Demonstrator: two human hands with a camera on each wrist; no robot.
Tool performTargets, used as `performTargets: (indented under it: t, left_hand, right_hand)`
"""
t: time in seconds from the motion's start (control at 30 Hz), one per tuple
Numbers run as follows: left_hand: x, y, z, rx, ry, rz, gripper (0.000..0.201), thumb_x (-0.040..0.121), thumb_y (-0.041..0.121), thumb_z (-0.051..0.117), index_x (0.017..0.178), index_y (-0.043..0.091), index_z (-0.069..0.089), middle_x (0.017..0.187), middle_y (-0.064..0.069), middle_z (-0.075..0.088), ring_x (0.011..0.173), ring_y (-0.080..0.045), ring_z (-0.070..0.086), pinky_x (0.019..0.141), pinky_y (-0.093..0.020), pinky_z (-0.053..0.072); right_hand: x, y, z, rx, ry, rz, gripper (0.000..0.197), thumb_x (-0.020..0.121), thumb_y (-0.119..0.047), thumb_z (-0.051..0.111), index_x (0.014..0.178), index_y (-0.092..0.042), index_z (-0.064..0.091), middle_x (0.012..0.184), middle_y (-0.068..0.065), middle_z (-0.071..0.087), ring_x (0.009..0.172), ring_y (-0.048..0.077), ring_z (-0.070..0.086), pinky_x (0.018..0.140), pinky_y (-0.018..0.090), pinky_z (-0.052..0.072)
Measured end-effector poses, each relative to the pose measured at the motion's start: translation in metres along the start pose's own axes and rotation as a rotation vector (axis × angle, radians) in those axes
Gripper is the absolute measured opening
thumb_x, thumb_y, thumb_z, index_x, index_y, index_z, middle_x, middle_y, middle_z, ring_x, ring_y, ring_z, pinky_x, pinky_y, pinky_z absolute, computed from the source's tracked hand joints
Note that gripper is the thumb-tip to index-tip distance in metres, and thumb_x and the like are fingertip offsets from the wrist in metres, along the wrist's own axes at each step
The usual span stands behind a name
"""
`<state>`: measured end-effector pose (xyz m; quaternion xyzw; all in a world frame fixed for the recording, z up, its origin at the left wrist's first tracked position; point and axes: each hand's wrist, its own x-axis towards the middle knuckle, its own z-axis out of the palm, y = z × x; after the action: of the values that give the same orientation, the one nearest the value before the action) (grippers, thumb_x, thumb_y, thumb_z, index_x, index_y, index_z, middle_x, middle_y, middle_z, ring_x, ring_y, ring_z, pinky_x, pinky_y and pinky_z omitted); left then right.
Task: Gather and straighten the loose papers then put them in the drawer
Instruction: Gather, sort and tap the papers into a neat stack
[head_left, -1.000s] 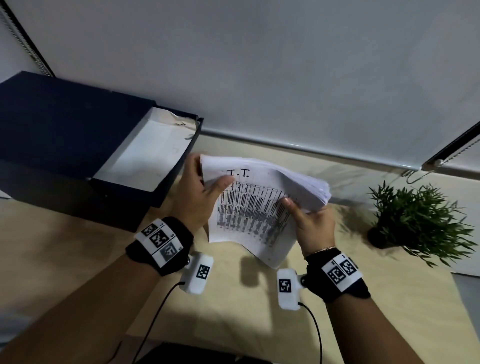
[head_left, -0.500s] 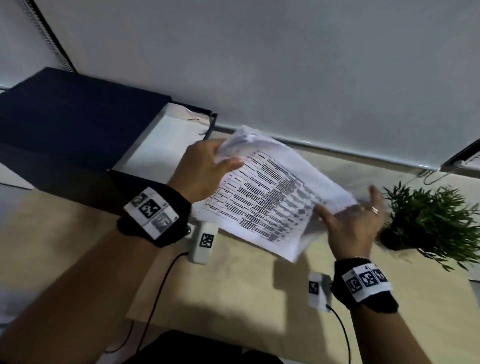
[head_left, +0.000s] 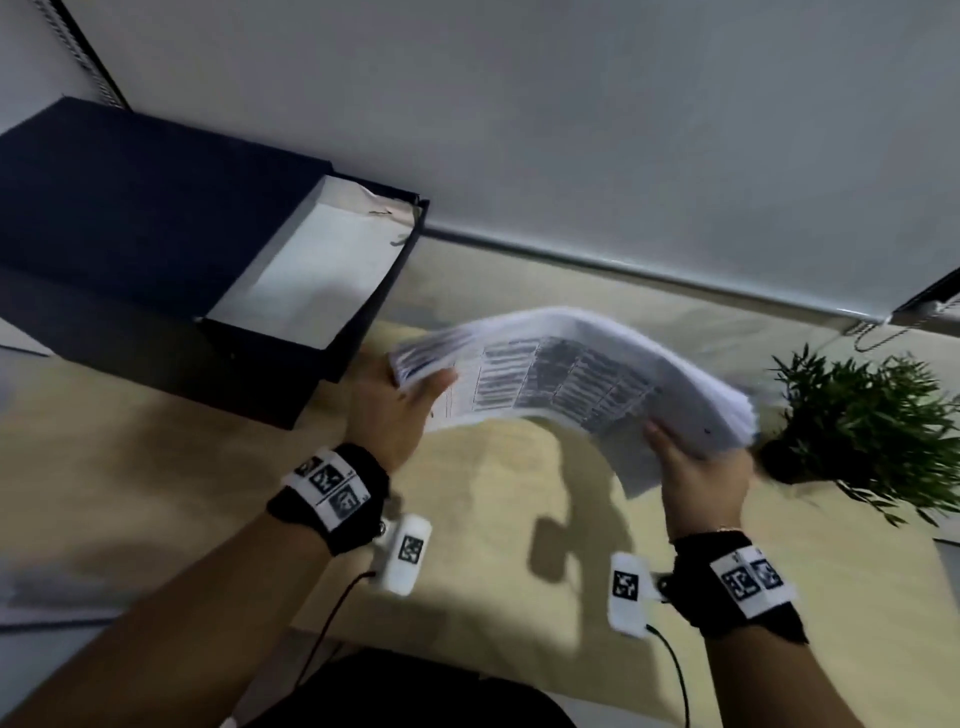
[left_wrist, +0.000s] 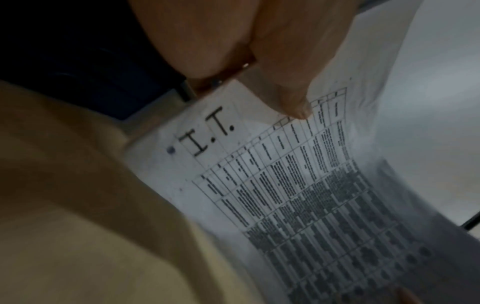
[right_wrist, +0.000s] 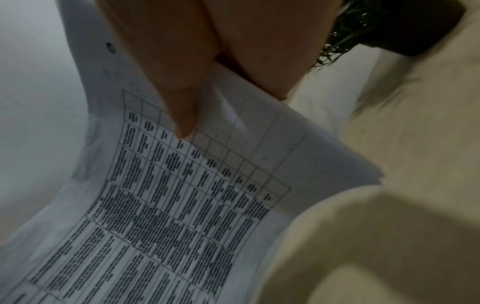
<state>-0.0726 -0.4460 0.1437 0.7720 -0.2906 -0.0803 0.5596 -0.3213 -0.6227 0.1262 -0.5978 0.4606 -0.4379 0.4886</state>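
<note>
Beige desk (head_left: 208, 467): plant (head_left: 872, 431) just beside held papers (head_left: 571, 374), drawer (head_left: 311, 270) open.

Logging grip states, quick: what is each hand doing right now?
Left hand: grips one end of the paper stack.
Right hand: grips the other end.

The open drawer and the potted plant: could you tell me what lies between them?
The bowed paper stack, held above the table by both hands, in the head view.
</note>
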Motion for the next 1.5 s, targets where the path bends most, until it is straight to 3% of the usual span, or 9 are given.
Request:
performTargets:
  t: [0.13,0.33,0.53,0.7,0.83,0.97,1.2,1.37,1.5]
  left_hand:
    - [-0.017,-0.024,0.005,-0.175,-0.086,-0.142,0.034,0.072,0.011,0.083,0.09,0.026,0.059,0.088,0.012,0.066,0.078,0.013,0.061,0.074,-0.006,0.046]
    - [-0.012,-0.021,0.002,-0.197,-0.051,-0.065,0.03,0.079,0.009,0.077,0.083,0.033,0.06,0.081,0.026,0.067,0.076,0.007,0.061,0.075,-0.012,0.048]
    - [-0.01,-0.024,-0.017,-0.047,-0.189,0.006,0.047,0.073,0.014,0.084,0.096,0.044,0.056,0.096,0.019,0.065,0.088,0.012,0.059,0.078,-0.004,0.044]
    - [-0.003,-0.01,-0.02,0.155,-0.267,0.08,0.051,0.072,0.017,0.083,0.112,0.038,0.059,0.102,0.012,0.064,0.092,0.001,0.06,0.084,-0.011,0.047]
    - [0.011,0.003,-0.016,0.657,-0.425,0.203,0.039,0.078,0.039,0.071,0.114,0.035,0.056,0.105,0.011,0.066,0.098,-0.015,0.062,0.086,-0.034,0.052]
    - [0.02,0.015,-0.01,0.896,-0.432,0.325,0.018,0.085,0.038,0.065,0.095,0.025,0.057,0.092,0.004,0.069,0.088,-0.022,0.066,0.066,-0.032,0.05]
    - [0.023,0.011,-0.011,0.999,-0.498,0.306,0.037,0.08,0.034,0.071,0.104,0.027,0.043,0.099,0.006,0.064,0.091,-0.025,0.061,0.071,-0.039,0.051]
    - [0.022,0.009,-0.011,1.073,-0.446,0.415,0.028,0.076,0.015,0.072,0.089,0.024,0.048,0.08,0.003,0.066,0.078,-0.024,0.064,0.058,-0.032,0.045]
    - [0.02,0.012,-0.013,0.972,-0.449,0.379,0.027,0.079,0.029,0.073,0.094,0.028,0.05,0.084,0.005,0.067,0.082,-0.022,0.065,0.06,-0.031,0.047]
  right_hand:
    - [-0.017,0.017,-0.005,-0.121,-0.052,0.047,0.031,0.071,-0.004,0.085,0.099,-0.004,0.071,0.087,-0.001,0.073,0.073,0.002,0.067,0.075,0.034,0.058]
    - [-0.016,0.0,-0.003,-0.003,-0.032,0.012,0.03,0.073,0.009,0.078,0.075,-0.016,0.062,0.066,-0.016,0.07,0.063,-0.005,0.06,0.065,0.013,0.049]
    - [-0.013,-0.004,-0.004,-0.128,-0.158,-0.02,0.058,0.069,0.005,0.083,0.117,-0.015,0.057,0.104,0.01,0.069,0.092,0.017,0.065,0.084,0.028,0.052]
    - [-0.008,-0.02,0.005,-0.683,-0.286,-0.256,0.074,0.069,-0.025,0.084,0.134,-0.026,0.049,0.117,-0.003,0.063,0.1,0.016,0.062,0.086,0.034,0.052]
    - [-0.007,-0.033,0.018,-1.237,-0.338,-0.351,0.044,0.075,-0.04,0.073,0.116,-0.03,0.06,0.11,-0.005,0.069,0.1,0.026,0.066,0.085,0.042,0.049]
    - [0.0,-0.052,0.031,-1.33,-0.347,-0.371,0.014,0.079,-0.033,0.071,0.086,-0.022,0.066,0.08,0.005,0.073,0.08,0.031,0.069,0.083,0.04,0.043]
    - [-0.006,-0.055,0.033,-1.408,-0.453,-0.361,0.022,0.075,-0.03,0.07,0.095,-0.022,0.064,0.089,0.002,0.071,0.086,0.03,0.068,0.08,0.04,0.046]
    - [-0.005,-0.06,0.03,-1.373,-0.405,-0.342,0.013,0.08,-0.022,0.066,0.092,-0.017,0.066,0.086,0.011,0.071,0.079,0.037,0.067,0.063,0.032,0.032]
    - [-0.002,-0.06,0.024,-1.311,-0.399,-0.293,0.02,0.077,-0.023,0.07,0.097,-0.019,0.068,0.088,0.012,0.072,0.082,0.038,0.067,0.061,0.032,0.033]
